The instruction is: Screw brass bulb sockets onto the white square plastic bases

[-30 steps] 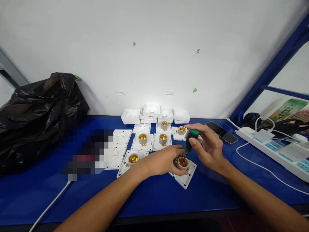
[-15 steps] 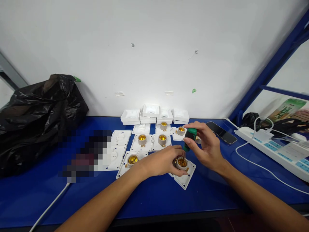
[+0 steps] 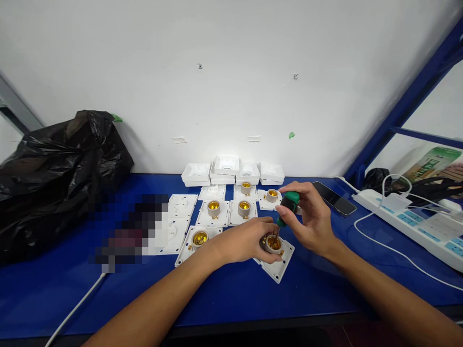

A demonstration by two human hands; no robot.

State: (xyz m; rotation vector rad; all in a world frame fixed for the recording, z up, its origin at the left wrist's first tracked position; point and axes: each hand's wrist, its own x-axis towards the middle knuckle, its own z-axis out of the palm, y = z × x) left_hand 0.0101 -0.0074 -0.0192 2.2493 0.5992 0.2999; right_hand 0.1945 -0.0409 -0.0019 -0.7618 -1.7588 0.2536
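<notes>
My left hand (image 3: 258,241) is closed around a lamp socket (image 3: 274,244), a round grey ring with a brass-coloured inside. The socket sits on a square white base plate (image 3: 278,275), turned at an angle on the table. In my right hand (image 3: 309,214) is a short screwdriver (image 3: 290,202) with a green and black handle. It is tilted, and its shaft points down into the socket; the tip is hidden inside. Several more base plates with sockets lie behind, among them one with a socket (image 3: 200,238) left of my left forearm.
White square covers (image 3: 196,172) are piled along the wall. A black plastic bag (image 3: 68,178) fills the left side of the blue table (image 3: 224,308). On the right lie a phone (image 3: 334,198) and a white power strip (image 3: 408,219) with cables. A blurred-out patch covers something on the left.
The screwdriver handle has tilted and turned slightly in my right hand. My left hand stays on the lamp socket, and the view has shifted a little.
</notes>
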